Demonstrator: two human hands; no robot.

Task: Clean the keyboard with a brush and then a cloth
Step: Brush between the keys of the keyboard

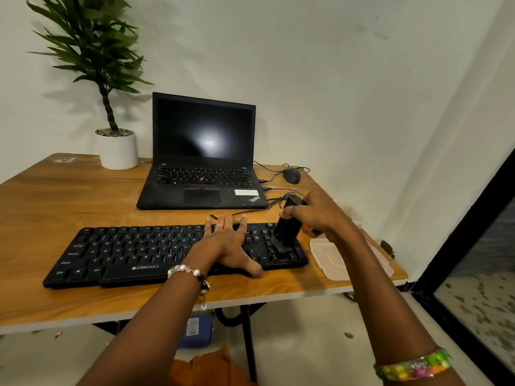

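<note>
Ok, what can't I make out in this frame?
Head view only:
- Brush bristles: dark against the black keyboard, tip blurred.
- Keys beneath the left hand: covered.
- Brush top: wrapped by the right hand fingers.
- Plastic container: contents unclear, forearm crosses it.
- No cloth identifiable.

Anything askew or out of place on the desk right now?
Nothing serious. The keyboard lies slightly skewed to the desk edge, cables tangle behind it, and a clear lid sits loose at the desk's right end.
</note>
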